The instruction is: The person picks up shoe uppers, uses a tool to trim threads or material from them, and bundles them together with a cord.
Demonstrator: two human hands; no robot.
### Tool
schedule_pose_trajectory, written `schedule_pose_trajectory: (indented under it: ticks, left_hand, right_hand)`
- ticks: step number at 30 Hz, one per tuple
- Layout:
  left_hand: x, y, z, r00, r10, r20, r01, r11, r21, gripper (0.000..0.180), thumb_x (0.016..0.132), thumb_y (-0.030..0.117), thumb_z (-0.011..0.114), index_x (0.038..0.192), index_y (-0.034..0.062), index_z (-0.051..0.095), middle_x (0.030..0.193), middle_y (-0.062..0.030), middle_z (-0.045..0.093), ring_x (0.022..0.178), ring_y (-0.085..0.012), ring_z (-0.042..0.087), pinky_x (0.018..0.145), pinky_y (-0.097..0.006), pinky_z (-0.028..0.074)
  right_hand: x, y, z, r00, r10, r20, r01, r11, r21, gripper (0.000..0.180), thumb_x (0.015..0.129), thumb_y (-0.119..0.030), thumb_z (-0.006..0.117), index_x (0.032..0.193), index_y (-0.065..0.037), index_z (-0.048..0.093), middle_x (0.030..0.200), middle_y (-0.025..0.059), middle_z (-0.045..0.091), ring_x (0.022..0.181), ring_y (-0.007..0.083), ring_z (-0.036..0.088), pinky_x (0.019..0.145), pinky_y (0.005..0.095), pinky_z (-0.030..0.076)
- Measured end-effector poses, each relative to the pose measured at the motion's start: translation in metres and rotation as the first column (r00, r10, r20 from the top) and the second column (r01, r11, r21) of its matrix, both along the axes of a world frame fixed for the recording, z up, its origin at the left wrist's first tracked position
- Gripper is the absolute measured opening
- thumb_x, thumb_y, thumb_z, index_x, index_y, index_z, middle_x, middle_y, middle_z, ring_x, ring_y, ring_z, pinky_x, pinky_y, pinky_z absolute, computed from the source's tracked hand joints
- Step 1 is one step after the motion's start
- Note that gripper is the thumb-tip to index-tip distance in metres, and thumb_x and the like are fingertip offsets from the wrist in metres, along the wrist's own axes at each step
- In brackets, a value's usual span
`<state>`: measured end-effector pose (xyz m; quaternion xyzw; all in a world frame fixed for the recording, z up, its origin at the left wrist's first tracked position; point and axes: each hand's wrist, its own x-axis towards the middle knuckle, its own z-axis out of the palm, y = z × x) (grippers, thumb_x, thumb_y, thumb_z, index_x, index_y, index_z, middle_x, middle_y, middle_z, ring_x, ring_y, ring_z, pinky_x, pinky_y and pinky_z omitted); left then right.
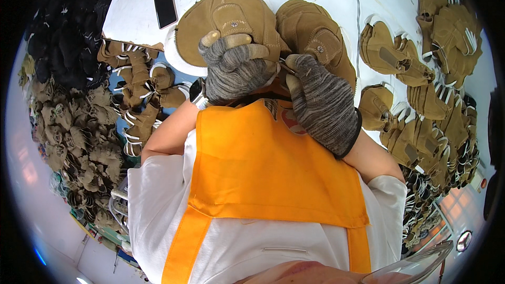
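Note:
Two tan suede shoe uppers stand side by side in front of my chest: the left shoe upper (247, 8) and the right shoe upper (310, 18). Each has stitched seams and a small round metal stud. My left hand (234, 68), in a grey knit glove with bare fingertips, is closed on the left upper's near side. Close to the gap between the uppers, my right hand (323, 97) in a matching glove pinches a thin, shiny piece, perhaps a small metal tool. Its far end is hidden between the hands, so I cannot tell its kind.
A black phone (165, 8) lies on the white table (137, 0). Stacked tan uppers (386, 55) with white edges line the right side, and more tan uppers (139, 92) lie at left. Beyond are heaps of brown pieces (73, 142) and black pieces (66, 37). A thin cord (358, 21) crosses the table.

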<state>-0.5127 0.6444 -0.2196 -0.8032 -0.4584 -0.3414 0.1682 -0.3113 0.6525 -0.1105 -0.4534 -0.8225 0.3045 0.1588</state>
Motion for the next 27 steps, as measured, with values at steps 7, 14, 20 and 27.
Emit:
schedule_pose_trajectory:
  ticks: [7,14,20,27]
  left_hand:
    - [0.008,0.0,0.005,0.996,0.079,0.051,-0.078,0.997,-0.016,0.026,0.066,0.045,0.073,0.087,0.0296,0.069,0.118,0.0062,0.056,0.123,-0.0256,0.04,0.099,-0.048,0.027]
    - [0.012,-0.004,0.014,0.958,0.095,0.272,-0.065,0.991,-0.116,0.019,0.064,0.039,0.081,0.074,0.0266,0.07,0.132,0.0028,0.053,0.131,-0.0282,0.033,0.104,-0.05,0.02]
    - [0.007,-0.007,0.015,0.965,0.045,0.26,0.0,0.985,-0.17,0.023,0.065,0.035,0.082,0.078,0.0204,0.07,0.134,-0.0041,0.052,0.131,-0.0336,0.032,0.104,-0.05,0.022]
    - [0.003,-0.007,0.009,0.968,0.004,0.251,0.053,0.974,-0.22,0.024,0.065,0.033,0.082,0.079,0.0177,0.069,0.135,-0.0053,0.05,0.128,-0.0337,0.032,0.103,-0.05,0.024]
  right_hand:
    - [0.007,-0.006,-0.027,0.975,-0.033,-0.218,0.062,0.99,0.128,0.021,0.089,-0.005,0.062,0.11,-0.004,0.059,0.092,0.0159,0.068,0.085,0.0314,0.068,0.071,0.0361,0.055]
    - [0.022,0.001,-0.039,0.98,0.122,-0.157,-0.1,0.985,0.144,0.038,0.081,-0.011,0.068,0.117,-0.004,0.058,0.099,0.0155,0.068,0.084,0.0317,0.068,0.07,0.0379,0.055]
    - [0.029,0.003,-0.053,0.953,0.254,-0.167,-0.203,0.94,0.274,0.056,0.071,-0.015,0.075,0.122,-0.005,0.054,0.106,0.0134,0.066,0.087,0.0327,0.066,0.069,0.0401,0.054]
    - [0.03,0.004,-0.067,0.936,0.311,-0.166,-0.203,0.861,0.466,0.06,0.068,-0.016,0.076,0.122,-0.006,0.054,0.108,0.013,0.066,0.089,0.0329,0.066,0.068,0.0406,0.053]
